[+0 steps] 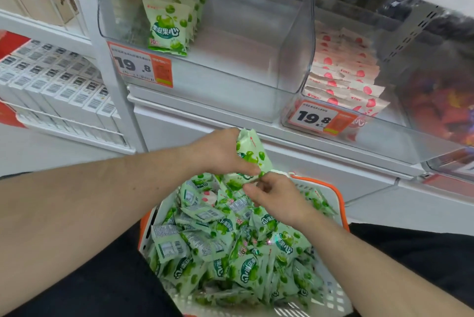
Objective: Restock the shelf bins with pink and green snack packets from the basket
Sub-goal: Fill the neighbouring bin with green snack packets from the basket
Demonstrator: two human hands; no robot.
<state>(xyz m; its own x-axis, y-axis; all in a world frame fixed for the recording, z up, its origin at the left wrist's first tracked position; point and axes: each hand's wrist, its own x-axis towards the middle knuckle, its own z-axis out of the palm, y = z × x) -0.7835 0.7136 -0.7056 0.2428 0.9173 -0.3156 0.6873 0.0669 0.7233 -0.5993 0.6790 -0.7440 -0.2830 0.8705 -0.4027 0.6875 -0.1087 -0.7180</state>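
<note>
With the basket (pixel 331 188) heaped with green packets (pixel 230 252), the green bin (pixel 295 60) mostly bare and the pink bin (pixel 400 131) fuller, much remains: the left hand (pixel 220 152) grips a packet (pixel 252 155) above the basket while the right hand (pixel 274 196) pinches its lower edge.

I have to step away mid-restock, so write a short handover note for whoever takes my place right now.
Left hand: grips a small stack of green packets above the basket.
Right hand: pinches the stack's lower edge.
Basket: on the lap, still heaped with green packets, a few pink ones showing among them.
Left bin: one row of green packets at its left side, the rest bare.
Right bin: a row of pink packets.
Left to do: put the held stack in the left bin, then keep emptying the basket.
</note>
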